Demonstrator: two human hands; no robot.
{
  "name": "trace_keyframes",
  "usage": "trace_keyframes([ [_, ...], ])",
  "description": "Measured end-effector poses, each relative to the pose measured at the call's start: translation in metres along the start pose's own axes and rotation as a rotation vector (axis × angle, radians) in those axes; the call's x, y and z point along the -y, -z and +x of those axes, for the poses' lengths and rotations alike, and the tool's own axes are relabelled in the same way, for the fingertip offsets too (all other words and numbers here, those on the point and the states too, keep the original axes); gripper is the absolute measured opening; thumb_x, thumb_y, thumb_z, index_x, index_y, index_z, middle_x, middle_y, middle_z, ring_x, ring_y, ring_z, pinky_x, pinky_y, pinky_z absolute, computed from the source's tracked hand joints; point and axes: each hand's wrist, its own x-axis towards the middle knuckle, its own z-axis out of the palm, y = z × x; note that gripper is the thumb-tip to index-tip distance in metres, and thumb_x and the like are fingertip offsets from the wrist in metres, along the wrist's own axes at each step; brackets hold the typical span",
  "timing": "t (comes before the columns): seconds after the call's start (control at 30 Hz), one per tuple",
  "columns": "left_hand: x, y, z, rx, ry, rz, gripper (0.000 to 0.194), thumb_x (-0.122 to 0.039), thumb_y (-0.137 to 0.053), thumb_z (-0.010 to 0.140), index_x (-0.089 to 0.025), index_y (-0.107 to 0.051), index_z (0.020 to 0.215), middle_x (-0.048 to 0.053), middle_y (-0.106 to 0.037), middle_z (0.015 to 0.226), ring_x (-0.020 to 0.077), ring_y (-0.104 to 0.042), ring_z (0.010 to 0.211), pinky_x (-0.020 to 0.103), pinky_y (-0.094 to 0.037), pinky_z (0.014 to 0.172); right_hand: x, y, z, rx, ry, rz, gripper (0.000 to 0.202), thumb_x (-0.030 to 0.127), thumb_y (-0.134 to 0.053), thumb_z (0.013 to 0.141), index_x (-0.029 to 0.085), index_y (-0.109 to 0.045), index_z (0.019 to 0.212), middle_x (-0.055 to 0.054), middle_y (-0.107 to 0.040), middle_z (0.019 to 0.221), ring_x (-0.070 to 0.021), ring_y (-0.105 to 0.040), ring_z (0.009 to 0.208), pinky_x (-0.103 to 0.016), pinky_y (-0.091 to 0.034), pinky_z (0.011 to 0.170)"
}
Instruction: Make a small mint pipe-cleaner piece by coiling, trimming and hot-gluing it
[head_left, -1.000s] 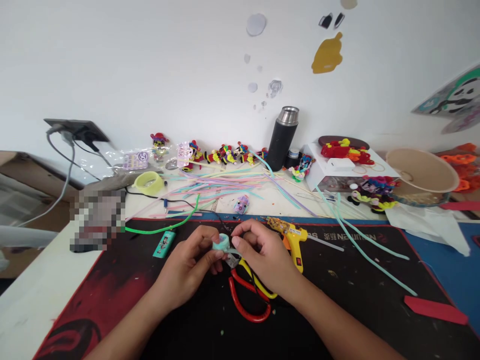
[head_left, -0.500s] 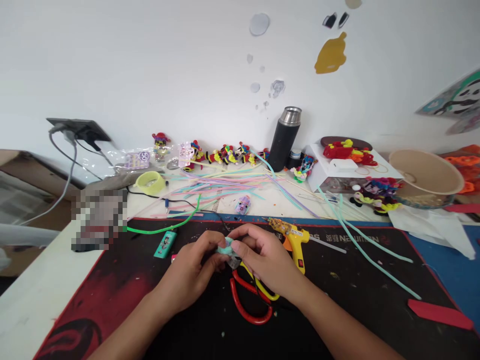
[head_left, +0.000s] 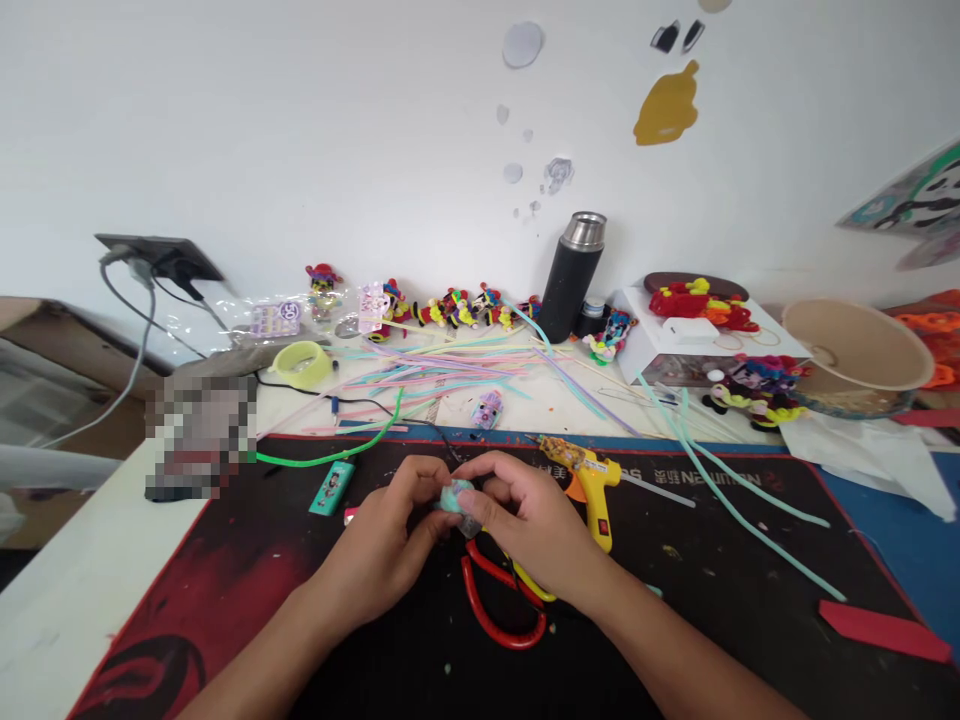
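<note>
Between the fingertips of both hands is a small pale-blue fuzzy piece (head_left: 454,497), apparently coiled pipe cleaner, with a greyish part at its lower right. My left hand (head_left: 401,520) pinches it from the left, thumb against forefinger. From the right, my right hand (head_left: 525,515) presses its thumb on it, with the fingers curled behind. Just below my hands lie red-handled scissors (head_left: 502,600), and a yellow handle loop partly shows under my right hand. A yellow glue gun (head_left: 598,495) rests to the right of my right hand. A teal lighter-like box (head_left: 332,488) lies left of my left hand.
Loose pastel pipe cleaners (head_left: 442,365) spread along the back. Several colourful figures (head_left: 457,308) lean near the wall beside a black flask (head_left: 571,285). A white box (head_left: 675,345) and a beige bowl (head_left: 855,345) stand at the right. A red strip (head_left: 885,630) lies front right.
Both hands keep their pinch on the pale-blue piece, which has turned slightly and shows more of its surface. The whole view has shifted a little.
</note>
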Motion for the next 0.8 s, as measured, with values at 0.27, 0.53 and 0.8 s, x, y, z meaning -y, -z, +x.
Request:
trace_keyframes([
  [0.27, 0.001, 0.000, -0.001, 0.025, 0.060, -0.066, 0.014, -0.026, -0.056, 0.102, -0.028, -0.048, 0.113, 0.000, -0.073, 0.089, 0.0199, -0.068, 0.074, 0.029, -0.049, 0.066, -0.005, -0.002, 0.002, 0.001, 0.017, -0.062, 0.023, 0.037, -0.064, 0.101, 0.020, -0.070, 0.114, 0.008, -0.048, 0.060, -0.0104, -0.042, 0.053, -0.023, -0.033, 0.052],
  [0.53, -0.006, 0.001, 0.003, 0.081, 0.134, -0.279, 0.026, -0.036, -0.057, 0.104, -0.027, -0.046, 0.126, -0.001, -0.071, 0.088, 0.0179, -0.066, 0.072, 0.030, -0.053, 0.068, -0.009, 0.004, 0.001, -0.050, 0.071, -0.203, 0.029, 0.045, -0.060, 0.103, 0.021, -0.070, 0.117, 0.005, -0.056, 0.064, -0.0124, -0.050, 0.057, -0.025, -0.036, 0.054],
  [0.8, -0.011, 0.004, 0.006, -0.011, 0.167, -0.479, 0.035, -0.047, -0.067, 0.099, -0.024, -0.049, 0.118, -0.001, -0.068, 0.084, 0.0161, -0.066, 0.070, 0.027, -0.053, 0.062, -0.001, 0.004, -0.001, -0.042, 0.078, -0.377, 0.026, 0.044, -0.066, 0.100, 0.020, -0.072, 0.109, 0.005, -0.059, 0.062, -0.0132, -0.052, 0.057, -0.026, -0.035, 0.056],
])
